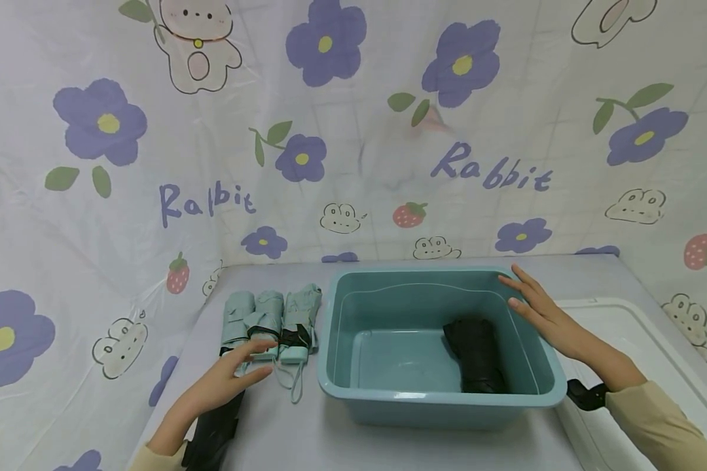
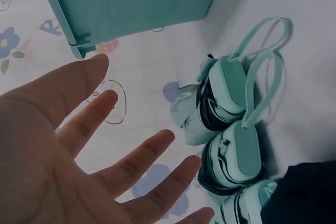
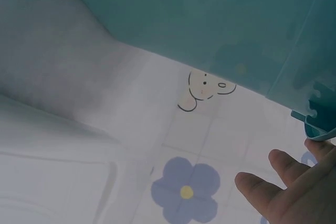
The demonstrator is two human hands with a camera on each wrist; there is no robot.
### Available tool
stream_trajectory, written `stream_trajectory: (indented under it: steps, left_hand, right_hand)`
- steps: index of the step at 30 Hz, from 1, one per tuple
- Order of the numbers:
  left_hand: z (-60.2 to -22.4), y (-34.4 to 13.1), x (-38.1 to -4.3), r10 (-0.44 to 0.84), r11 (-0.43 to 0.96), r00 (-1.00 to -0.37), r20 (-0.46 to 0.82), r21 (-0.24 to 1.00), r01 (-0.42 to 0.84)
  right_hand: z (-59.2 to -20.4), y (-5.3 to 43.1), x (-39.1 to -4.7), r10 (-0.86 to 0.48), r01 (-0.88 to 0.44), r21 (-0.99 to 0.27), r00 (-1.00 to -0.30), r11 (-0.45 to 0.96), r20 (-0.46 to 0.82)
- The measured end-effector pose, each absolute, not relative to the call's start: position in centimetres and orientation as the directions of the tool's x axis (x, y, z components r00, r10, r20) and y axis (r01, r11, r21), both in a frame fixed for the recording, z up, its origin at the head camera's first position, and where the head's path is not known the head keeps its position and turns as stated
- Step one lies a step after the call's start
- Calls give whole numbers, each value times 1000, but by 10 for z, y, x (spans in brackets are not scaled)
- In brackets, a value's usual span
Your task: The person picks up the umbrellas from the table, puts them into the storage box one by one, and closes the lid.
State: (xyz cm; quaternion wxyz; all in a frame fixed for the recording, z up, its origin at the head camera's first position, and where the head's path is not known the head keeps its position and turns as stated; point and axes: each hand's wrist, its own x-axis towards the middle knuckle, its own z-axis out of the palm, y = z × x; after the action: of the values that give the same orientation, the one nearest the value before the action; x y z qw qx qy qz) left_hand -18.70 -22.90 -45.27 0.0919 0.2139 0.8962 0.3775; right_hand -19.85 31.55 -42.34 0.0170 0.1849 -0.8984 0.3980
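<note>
Three folded pale-green umbrellas with wrist straps lie side by side left of the bin; the nearest to it is an umbrella (image 1: pixel 294 327) with a dark band. My left hand (image 1: pixel 226 376) hovers over their near ends, fingers spread and holding nothing. In the left wrist view their end caps and an umbrella (image 2: pixel 233 90) show beyond the fingertips. A teal plastic bin (image 1: pixel 442 398) holds a black folded bundle (image 1: pixel 480 356) at its right side. Beside the bin's right rim is my right hand (image 1: pixel 550 320), fingers extended; in the right wrist view its fingertips (image 3: pixel 315 144) are right at the rim.
A long black item (image 1: pixel 215 428) lies at the left front, partly hidden by the left forearm. Right of the bin lies a white lid (image 1: pixel 636 353), partly behind the right arm. A printed curtain (image 1: pixel 365 163) hangs behind the table.
</note>
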Motion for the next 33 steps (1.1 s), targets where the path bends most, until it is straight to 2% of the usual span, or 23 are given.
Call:
stream_trajectory:
  steps: [11,17,28,33]
  left_hand:
    - [-459,-247,-177,447,701,-894,32,609,372]
    - [-460,-254,-173,417,732,-909,19,586,348]
    - [-466,-266,-162,303,844,-939,-159,502,187]
    - [-466,-267,-156,238,889,-924,-298,450,84]
  right_hand:
    - [-423,315,-199,-319,-347,-708,-931,616,178]
    - [-424,315,-198,-323,-351,-714,-929,606,182]
    - [-424,315,-198,-317,-341,-719,-932,606,175]
    - [-425,315,-198,-316,-340,-723,-933,602,175]
